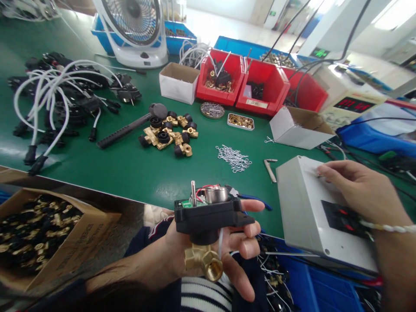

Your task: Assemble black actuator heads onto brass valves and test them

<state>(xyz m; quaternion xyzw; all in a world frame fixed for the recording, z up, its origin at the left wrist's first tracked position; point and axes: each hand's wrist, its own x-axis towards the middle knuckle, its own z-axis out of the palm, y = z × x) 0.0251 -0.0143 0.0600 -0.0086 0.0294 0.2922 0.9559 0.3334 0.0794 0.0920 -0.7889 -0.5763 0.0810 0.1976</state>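
Our left hand (172,255) cradles the valve actuator (204,216) just off the table (130,169) edge, fingers curled under its black housing. We'd guess it's rigid and brass-heavy at the bottom, so hold the housing, not the exposed motor wiring. Our right hand (364,190) lies spread on the grey box (302,203).

A fan (133,30), red bins (217,96) and brass fittings (169,135) crowd the green table (130,173).

Left hand (195,255) lies palm up, fingers (250,228) curled in a grasp; right hand (364,190) rests palm down, fingers outstretched
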